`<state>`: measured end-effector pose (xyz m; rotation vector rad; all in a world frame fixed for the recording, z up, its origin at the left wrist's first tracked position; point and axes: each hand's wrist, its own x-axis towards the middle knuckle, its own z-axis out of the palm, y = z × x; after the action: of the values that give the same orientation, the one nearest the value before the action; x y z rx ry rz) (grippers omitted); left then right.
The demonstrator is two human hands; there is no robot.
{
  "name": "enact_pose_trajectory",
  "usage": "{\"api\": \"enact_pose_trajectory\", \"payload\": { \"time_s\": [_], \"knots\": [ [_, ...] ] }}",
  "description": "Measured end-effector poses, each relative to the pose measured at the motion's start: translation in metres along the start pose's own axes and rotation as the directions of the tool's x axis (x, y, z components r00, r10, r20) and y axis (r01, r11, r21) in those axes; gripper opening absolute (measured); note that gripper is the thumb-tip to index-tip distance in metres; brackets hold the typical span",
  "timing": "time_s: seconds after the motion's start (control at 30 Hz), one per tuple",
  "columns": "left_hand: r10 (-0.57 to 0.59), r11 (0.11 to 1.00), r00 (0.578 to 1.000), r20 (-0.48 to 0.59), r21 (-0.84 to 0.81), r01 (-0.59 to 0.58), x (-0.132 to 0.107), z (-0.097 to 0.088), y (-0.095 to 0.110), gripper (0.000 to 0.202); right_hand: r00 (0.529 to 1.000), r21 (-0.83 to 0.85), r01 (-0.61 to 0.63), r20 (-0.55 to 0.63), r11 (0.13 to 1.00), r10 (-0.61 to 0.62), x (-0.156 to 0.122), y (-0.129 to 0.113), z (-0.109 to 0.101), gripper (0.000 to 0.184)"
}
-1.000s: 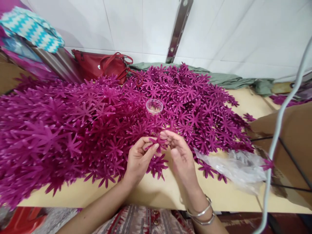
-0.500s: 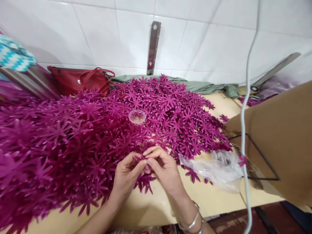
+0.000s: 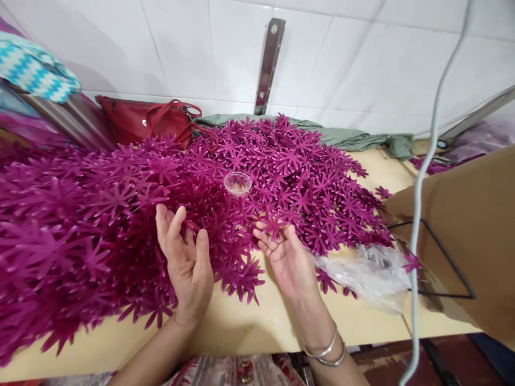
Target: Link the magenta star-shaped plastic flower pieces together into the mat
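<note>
A big heap of magenta plastic flower pieces (image 3: 100,214) covers the left and middle of the pale table (image 3: 241,321). My left hand (image 3: 185,262) is lifted palm up over the heap's near edge, fingers spread, holding nothing. My right hand (image 3: 287,257) is also palm up, and its fingertips pinch one magenta flower piece (image 3: 273,224). A small clear plastic cup (image 3: 237,183) sits on the heap just beyond both hands.
A crumpled clear plastic bag (image 3: 370,273) lies right of my right hand. A brown cardboard box (image 3: 470,225) stands at the right edge, with a grey cable (image 3: 422,177) hanging before it. A red handbag (image 3: 148,120) and green cloth (image 3: 354,136) lie against the tiled wall.
My hands, joined together on one flower piece before, have come apart. The left hand swung out to the left and opened; the right keeps the piece.
</note>
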<state>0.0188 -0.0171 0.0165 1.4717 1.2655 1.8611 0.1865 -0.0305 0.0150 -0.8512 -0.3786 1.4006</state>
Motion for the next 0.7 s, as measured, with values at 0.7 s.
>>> {"api": "enact_pose_trajectory", "payload": {
  "time_s": [0.7],
  "knots": [
    [0.229,0.883,0.886,0.403,0.297,-0.364,-0.008,-0.002,0.005,0.034,0.99,-0.465,0.137,0.087,0.875,-0.109,-0.007,0.011,-0.011,0.039]
  ]
}}
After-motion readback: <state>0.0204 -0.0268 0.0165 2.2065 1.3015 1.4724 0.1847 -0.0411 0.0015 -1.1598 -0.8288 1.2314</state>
